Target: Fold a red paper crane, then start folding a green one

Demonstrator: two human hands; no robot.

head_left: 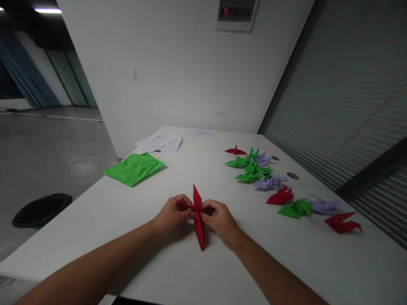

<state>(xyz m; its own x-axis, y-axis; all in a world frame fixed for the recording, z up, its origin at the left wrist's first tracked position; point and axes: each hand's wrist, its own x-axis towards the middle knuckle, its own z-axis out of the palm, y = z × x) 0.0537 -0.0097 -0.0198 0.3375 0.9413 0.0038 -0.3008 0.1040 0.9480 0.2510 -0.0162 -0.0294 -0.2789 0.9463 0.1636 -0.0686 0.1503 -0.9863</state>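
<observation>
A red origami crane (199, 224) is held between my two hands just above the front middle of the white table (152, 271). Its two long wings point away from me and toward me. My left hand (176, 214) pinches the crane's left side, where a thin red point sticks out past the fingers. On the other side, my right hand (219, 218) pinches the crane near its centre, thumb against forefinger. The fingers hide part of the crane's middle and its right end.
Several folded cranes lie along the table's right side: green (251, 171), purple (270, 182) and red (342, 222). Green paper sheets (133, 168) rest at the left edge, with printed papers (160, 143) behind. A black bin (41, 209) stands on the floor. Blinds (337, 97) border the right.
</observation>
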